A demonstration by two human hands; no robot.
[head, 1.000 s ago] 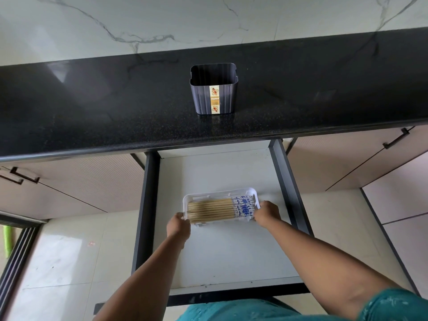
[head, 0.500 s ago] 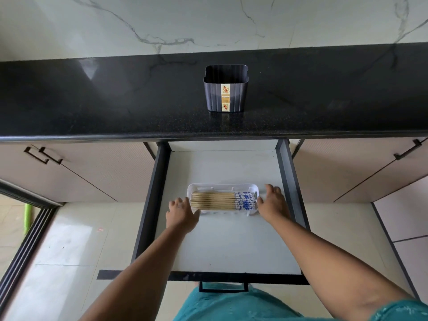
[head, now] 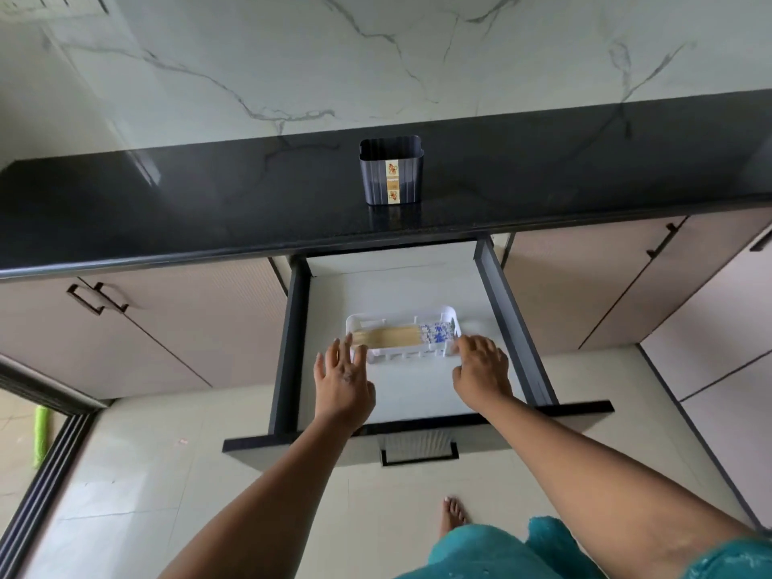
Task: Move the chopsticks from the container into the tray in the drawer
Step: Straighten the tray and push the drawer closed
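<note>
One bundle of chopsticks lies flat in the white tray, long axis running left to right across the drawer. The plain wooden ends point toward the left end of the tray; the blue-and-white patterned ends point toward the right end. The sticks lie roughly parallel and side by side, and the leftmost tips reach to the tray's left rim.

Compared with the frame half a second earlier, both hands have drawn back toward the person. The left hand was at the tray's left end; its fingers are now spread wide, with the fingertips just at the tray's left corner and holding nothing. The right hand was cupped against the tray's right end; it is now loosely open with the fingers curled, fingertips beside the tray's right front corner, holding nothing. The drawer front and its handle now show more fully. The tray sits in the same mid-drawer position.

The tray holds only the chopsticks. The drawer holds only the tray on its pale floor. The dark ribbed container stands upright on the black worktop, above and behind the drawer; no chopsticks protrude from it
</note>
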